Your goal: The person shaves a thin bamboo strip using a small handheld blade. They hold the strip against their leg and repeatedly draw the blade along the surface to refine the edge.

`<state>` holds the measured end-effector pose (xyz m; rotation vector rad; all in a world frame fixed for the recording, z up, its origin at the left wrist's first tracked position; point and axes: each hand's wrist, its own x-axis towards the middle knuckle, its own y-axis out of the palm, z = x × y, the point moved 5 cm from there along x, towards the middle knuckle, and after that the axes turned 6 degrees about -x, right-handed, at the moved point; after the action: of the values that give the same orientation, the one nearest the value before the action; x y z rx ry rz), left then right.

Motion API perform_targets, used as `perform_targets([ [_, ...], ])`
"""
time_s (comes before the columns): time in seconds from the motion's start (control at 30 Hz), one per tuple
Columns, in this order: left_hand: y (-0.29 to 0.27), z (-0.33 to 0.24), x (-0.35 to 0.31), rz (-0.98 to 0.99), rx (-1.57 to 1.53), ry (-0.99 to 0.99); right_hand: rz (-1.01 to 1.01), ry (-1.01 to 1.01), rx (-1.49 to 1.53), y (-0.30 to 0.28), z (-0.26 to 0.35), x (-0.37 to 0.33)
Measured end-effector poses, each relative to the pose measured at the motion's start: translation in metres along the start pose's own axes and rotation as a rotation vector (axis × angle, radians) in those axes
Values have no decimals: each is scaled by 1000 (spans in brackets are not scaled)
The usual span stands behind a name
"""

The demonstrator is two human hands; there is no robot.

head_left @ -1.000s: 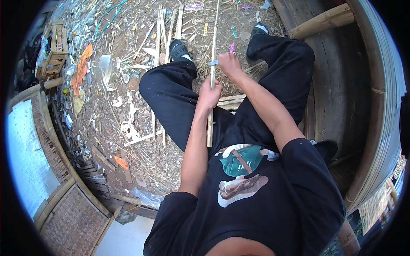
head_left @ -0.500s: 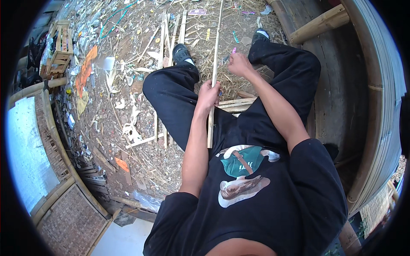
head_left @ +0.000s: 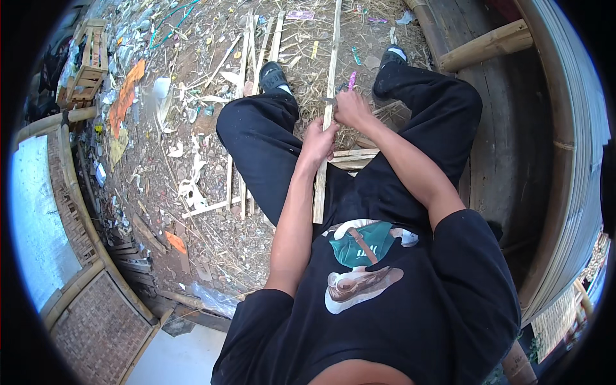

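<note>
Because the knife (head_left: 328, 100) shows just past the right grip (head_left: 353, 110), its blade lying across the edge of the long pale strip (head_left: 332, 61), the step in hand looks like paring or smoothing that strip along its length. The left grip (head_left: 318, 142) is closed around the strip, with the thumb side toward the blade; the right grip is curled in a fist about the knife's handle, which the hand itself hides. Whether the edge is biting into the wood or only resting on it, I cannot tell. The strip runs almost upright through the view, its near end at the lap, close to the shirt (head_left: 385, 321), and its far end beyond the top of the frame, between the two shoes. The left grip sits below the blade, toward the body, so the longer visible stretch lies past both hands. A next stroke would seem to call for a firm left hold, a shallow blade angle, and fingers kept clear of the blade's path, since the two hands are near each other. Further strips (head_left: 355, 154) lie between the thighs, beneath the working hands.
</note>
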<state>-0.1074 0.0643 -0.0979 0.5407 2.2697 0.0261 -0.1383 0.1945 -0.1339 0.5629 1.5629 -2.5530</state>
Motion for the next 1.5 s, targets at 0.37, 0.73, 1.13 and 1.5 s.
perform_targets([
  [0.37,-1,4,5,-63,118,32,49,-39,54,8,9,-17],
  [0.73,-7,9,14,-170,437,178,40,-24,95,15,11,-26],
  [1.13,-11,3,9,-201,557,228,3,22,75,18,10,-18],
  [1.5,-9,5,10,-198,426,181,-116,181,102,1,-18,-4],
])
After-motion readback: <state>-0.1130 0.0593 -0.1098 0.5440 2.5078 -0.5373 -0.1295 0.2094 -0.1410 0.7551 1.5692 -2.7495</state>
